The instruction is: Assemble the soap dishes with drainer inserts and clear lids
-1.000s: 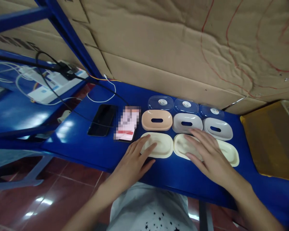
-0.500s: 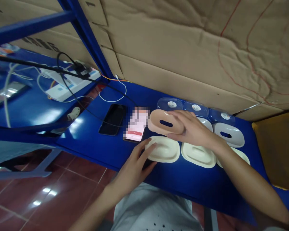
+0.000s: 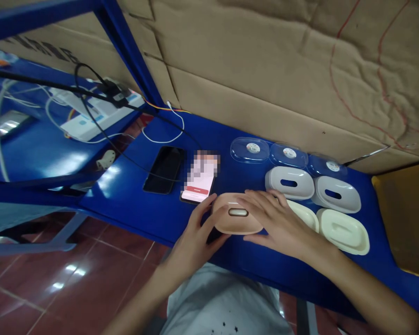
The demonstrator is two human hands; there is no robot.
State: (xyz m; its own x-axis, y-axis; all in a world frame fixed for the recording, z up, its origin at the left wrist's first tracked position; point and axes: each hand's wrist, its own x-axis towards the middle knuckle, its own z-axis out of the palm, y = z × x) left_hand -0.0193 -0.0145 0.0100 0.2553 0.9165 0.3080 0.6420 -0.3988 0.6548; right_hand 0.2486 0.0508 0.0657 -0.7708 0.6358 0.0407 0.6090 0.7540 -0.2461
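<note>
A peach-coloured oval soap dish tray [image 3: 239, 228] sits over a cream base, whose raised middle shows through the slot; the rest of that base is hidden. My right hand [image 3: 270, 216] grips the tray's right side, thumb at the near edge. On the left side, my left hand [image 3: 202, 228] has its fingers and thumb around the edge. To the right lie two more cream bases [image 3: 344, 230], one partly covered by my right hand. Behind them stand two pale grey slotted trays [image 3: 289, 179]. Clear lids with round stickers [image 3: 249, 150] form the back row.
A lit phone [image 3: 199, 181] and a dark phone [image 3: 164, 170] lie left of the dishes on the blue table [image 3: 125, 209]. Cables run to a white power strip [image 3: 101, 121]. Cardboard [image 3: 265, 70] walls the back; a brown box [image 3: 405, 218] stands at right.
My right hand has brought the peach tray down and towards me onto the left cream base. My left hand, beside that base before, now meets the tray's edge. The view has shifted slightly.
</note>
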